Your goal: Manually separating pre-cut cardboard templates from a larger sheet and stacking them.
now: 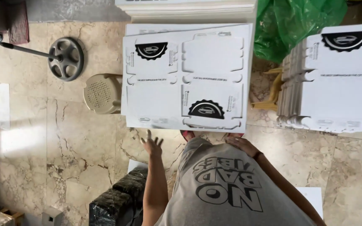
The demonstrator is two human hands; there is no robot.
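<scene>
Two bare hands hang above a marble floor (84, 142), neither holding anything. The left hand (152, 145) is spread open with its fingers fanned apart, hovering just below the near left corner of a flat white sheet of die-cut cardboard (185, 79) without touching it. The right hand (240, 143) lies palm down and loosely open close to the near right corner of that sheet; whether its fingertips touch the sheet's edge cannot be told. The sheet shows cut box outlines and two round black scalloped marks, and it lies on top of more sheets of the same kind, their far edges peeping out beyond it. Further off at the top edge sits a thicker pile of white sheets (189, 10). Right of the sheet stands a stack of cut white box blanks (332, 79), with a green plastic bag (294, 21) behind it and a few yellow strips (273, 94) on the floor between. Left of the sheet are a beige plastic stool (101, 93) and a grey round base (66, 58) with a metal pole. Black wrapped bundles (118, 199) lie by the person's left arm, near a grey printed shirt (227, 188).
</scene>
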